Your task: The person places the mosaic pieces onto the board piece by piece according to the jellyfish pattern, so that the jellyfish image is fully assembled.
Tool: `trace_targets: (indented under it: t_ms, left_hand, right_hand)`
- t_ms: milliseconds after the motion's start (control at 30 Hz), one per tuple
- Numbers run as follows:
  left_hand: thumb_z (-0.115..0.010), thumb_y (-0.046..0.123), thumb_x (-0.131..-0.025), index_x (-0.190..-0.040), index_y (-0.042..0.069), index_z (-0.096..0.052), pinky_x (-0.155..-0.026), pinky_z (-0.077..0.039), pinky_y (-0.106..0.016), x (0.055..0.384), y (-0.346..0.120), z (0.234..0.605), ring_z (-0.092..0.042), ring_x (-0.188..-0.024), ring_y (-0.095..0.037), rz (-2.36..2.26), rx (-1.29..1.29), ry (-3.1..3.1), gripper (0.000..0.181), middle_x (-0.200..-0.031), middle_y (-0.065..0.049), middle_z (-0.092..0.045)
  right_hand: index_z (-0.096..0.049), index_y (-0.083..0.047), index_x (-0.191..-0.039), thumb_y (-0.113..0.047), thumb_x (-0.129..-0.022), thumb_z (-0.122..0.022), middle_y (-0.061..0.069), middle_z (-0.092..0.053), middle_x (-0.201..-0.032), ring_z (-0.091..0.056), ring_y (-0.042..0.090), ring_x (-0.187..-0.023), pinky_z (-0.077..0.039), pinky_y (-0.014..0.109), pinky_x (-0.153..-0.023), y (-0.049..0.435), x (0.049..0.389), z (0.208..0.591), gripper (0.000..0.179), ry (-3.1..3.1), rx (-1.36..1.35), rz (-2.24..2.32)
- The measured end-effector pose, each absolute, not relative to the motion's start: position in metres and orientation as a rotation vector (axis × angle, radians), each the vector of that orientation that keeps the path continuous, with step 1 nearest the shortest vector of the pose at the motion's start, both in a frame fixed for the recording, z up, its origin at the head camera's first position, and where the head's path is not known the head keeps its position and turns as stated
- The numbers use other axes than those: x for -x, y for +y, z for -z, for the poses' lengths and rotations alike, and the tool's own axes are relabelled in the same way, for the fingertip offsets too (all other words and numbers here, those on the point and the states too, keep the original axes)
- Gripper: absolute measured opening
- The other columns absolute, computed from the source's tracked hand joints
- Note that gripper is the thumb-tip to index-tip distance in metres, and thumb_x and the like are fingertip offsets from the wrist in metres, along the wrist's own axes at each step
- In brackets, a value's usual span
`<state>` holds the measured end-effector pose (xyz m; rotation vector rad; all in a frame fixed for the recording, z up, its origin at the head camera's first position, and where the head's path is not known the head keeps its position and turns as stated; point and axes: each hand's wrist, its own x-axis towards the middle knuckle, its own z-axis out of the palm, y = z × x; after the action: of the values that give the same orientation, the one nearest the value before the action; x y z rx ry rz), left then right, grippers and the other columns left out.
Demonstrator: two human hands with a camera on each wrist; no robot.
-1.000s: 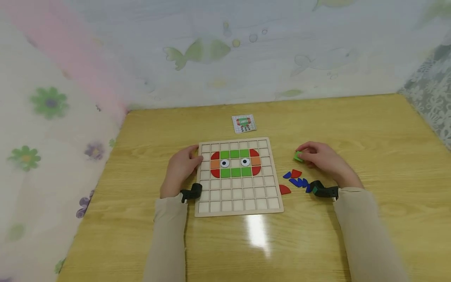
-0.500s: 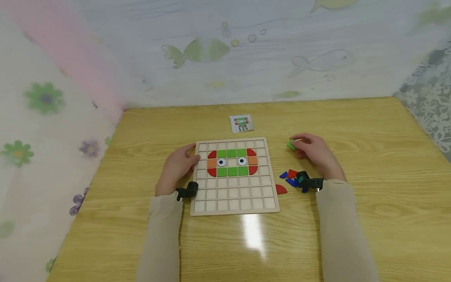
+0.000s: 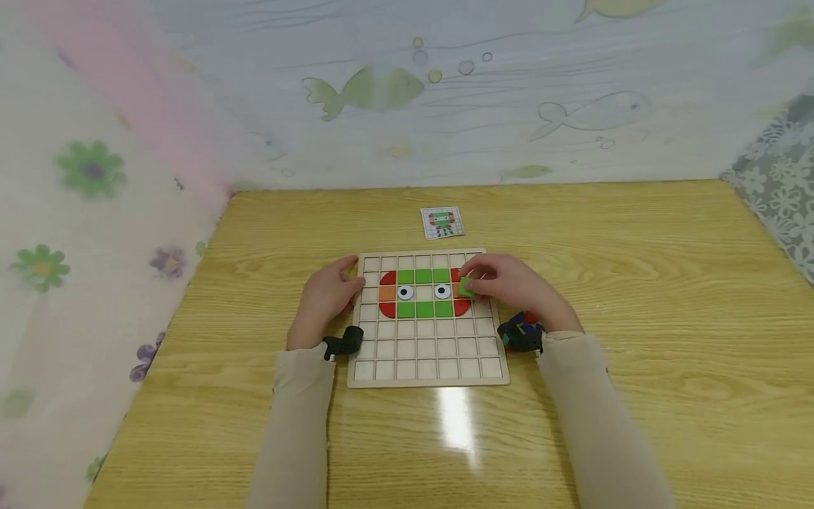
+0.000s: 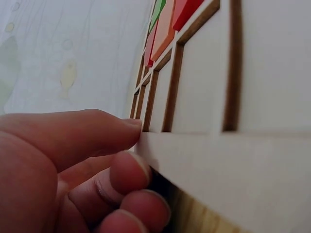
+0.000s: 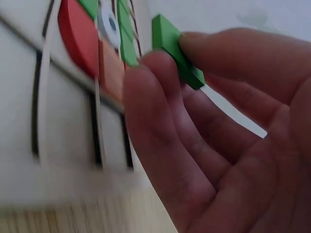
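Observation:
My right hand [image 3: 518, 286] pinches a green square tile [image 3: 466, 286] over the right side of a wooden grid board [image 3: 394, 369]. In the right wrist view this tile [image 5: 166, 36] stands tilted between thumb and fingers, above the board's surface. My left hand [image 3: 324, 297] holds the board's left edge; in the left wrist view its fingers [image 4: 130, 172] curl against the rim. Set in the grid are two rows of green squares [image 3: 423, 309], red rounded corner pieces [image 3: 387, 309], orange squares [image 3: 387, 293] and two eye tiles [image 3: 405, 292].
A small picture card [image 3: 443, 223] with a coloured grid pattern lies behind the board. Loose blue and red pieces [image 3: 529, 322] lie right of the board, partly hidden by the right wrist camera [image 3: 521, 337]. A painted wall [image 3: 445, 127] borders the table's far edge.
My right hand has carried the green tile leftward from the table at the right to over the board's right side. My left hand has stayed at the board's left edge.

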<state>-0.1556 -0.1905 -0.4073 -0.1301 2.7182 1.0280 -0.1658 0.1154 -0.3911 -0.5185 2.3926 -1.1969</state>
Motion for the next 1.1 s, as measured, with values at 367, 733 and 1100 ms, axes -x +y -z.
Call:
trace_targets:
  t_ms: [367,733,1100]
  left_hand:
    - [-0.051,0.030,-0.087,-0.136,0.020,-0.039,-0.051,-0.039,-0.031,0.159,-0.190,0.411,-0.053,-0.046,-0.018,-1.007,0.121,2.736,0.051,-0.054,-0.003,-0.056]
    - [-0.051,0.031,-0.087,-0.136,0.021,-0.039,-0.052,-0.039,-0.030,0.159,-0.192,0.412,-0.054,-0.048,-0.018,-1.012,0.131,2.739,0.051,-0.055,-0.003,-0.056]
    - [-0.052,0.033,-0.087,-0.136,0.022,-0.039,-0.054,-0.040,-0.031,0.158,-0.191,0.413,-0.054,-0.048,-0.019,-1.001,0.150,2.738,0.051,-0.056,-0.004,-0.056]
  right_hand:
    - [-0.064,-0.022,-0.098,-0.012,-0.084,-0.054,-0.004,-0.061,-0.075,-0.055,0.012,-0.067,-0.041,0.030,-0.070,0.071,0.150,0.390,0.020,2.333,0.766,0.957]
    - [-0.065,-0.020,-0.085,-0.015,-0.081,-0.063,-0.011,-0.058,-0.079,-0.050,0.010,-0.073,-0.042,0.026,-0.069,0.051,0.140,0.390,0.008,2.491,0.772,0.790]
    - [-0.065,-0.019,-0.089,-0.019,-0.082,-0.063,-0.007,-0.055,-0.075,-0.048,0.012,-0.071,-0.040,0.027,-0.064,0.053,0.138,0.389,0.008,2.592,0.751,0.702]
